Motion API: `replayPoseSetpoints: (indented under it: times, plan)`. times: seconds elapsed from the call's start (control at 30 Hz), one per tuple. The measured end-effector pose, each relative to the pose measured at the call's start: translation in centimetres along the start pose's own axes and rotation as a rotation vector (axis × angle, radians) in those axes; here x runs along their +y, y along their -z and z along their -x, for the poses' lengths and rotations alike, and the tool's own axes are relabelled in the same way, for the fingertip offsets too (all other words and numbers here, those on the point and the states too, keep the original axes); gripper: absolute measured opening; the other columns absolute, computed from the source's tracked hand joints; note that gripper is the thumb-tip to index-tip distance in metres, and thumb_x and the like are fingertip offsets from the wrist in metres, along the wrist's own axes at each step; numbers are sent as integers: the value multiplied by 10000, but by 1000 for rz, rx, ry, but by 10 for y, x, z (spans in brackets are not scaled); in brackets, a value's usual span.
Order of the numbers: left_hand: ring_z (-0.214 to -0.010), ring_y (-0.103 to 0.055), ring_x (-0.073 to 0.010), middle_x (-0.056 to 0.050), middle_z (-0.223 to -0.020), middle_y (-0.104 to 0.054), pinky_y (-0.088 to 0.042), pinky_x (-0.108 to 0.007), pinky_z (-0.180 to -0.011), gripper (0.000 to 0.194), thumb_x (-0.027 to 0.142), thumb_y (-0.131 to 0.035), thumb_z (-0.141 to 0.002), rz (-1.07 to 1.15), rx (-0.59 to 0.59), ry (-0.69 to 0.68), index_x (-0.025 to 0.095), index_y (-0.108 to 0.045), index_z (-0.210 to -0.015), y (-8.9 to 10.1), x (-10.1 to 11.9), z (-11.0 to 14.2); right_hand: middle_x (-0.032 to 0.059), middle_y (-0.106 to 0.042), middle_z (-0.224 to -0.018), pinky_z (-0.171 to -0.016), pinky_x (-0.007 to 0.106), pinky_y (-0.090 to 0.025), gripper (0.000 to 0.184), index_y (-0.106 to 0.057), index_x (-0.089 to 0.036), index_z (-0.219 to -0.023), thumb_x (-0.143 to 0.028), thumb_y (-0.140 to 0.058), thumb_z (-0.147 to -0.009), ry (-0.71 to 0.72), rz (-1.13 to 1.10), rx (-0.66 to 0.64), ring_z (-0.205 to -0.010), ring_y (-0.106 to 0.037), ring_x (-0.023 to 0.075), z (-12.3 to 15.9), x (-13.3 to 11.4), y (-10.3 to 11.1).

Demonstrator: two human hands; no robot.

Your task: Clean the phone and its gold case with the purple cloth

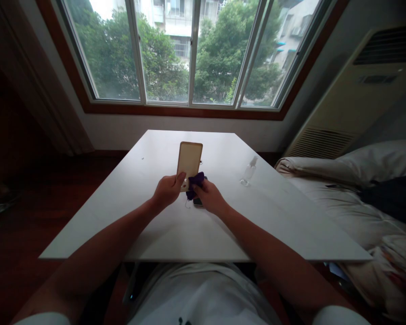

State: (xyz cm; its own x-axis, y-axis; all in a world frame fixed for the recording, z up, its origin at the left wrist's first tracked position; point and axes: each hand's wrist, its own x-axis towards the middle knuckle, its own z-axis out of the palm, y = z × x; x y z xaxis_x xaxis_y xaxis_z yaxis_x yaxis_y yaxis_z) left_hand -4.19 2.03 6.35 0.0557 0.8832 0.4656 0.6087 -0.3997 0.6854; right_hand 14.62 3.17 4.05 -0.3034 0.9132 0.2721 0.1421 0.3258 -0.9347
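My left hand (pixel 169 188) is closed on the lower left edge of a yellowed phone case (pixel 190 158), its thumb lying on the inner face. The case is held tilted up above the white table (pixel 155 239). In my right hand (pixel 209 195) is a bunched purple cloth (pixel 196 179), which touches the case's lower right part. Beneath that hand lies a dark phone (pixel 198 203), mostly hidden. A thin cord (pixel 187 204) shows beside the phone.
A clear spray bottle (pixel 249 170) stands on the table's right side. To the right is a bed or couch with pale covers (pixel 311 178), and a floor air conditioner (pixel 345 95) stands behind it. A window (pixel 189 54) is beyond the table.
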Motion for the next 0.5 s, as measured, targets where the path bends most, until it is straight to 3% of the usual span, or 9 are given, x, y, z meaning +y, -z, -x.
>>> replayPoseSetpoints:
  times: [0.23, 0.37, 0.5]
  plan:
    - [-510, -529, -131, -22, -517, -564, -342, -247, -523, 653, 644, -399, -975, 39, -217, 42, 161, -599, -584, -9, -11, -1, 29, -718, -935, -765, 306, -501, 213, -674, -199, -1043, -303, -532, -922, 120, 281, 187, -842, -646, 196, 1, -5, 7]
    - [-548, -570, -134, -5, -573, -611, -392, -234, -556, 544, 614, -449, -967, 52, -362, 0, 177, -703, -767, -11, -13, 1, 17, -722, -945, -763, 293, -489, 245, -684, -207, -1074, -270, -513, -909, 134, 281, 191, -853, -641, 194, 1, -7, 10]
    - [-582, -587, -134, -5, -628, -636, -430, -234, -593, 452, 553, -490, -963, 44, -498, -50, 191, -693, -786, -14, -14, 3, 12, -734, -962, -789, 296, -495, 248, -707, -219, -1068, -273, -523, -910, 141, 306, 175, -891, -657, 203, 3, -11, 9]
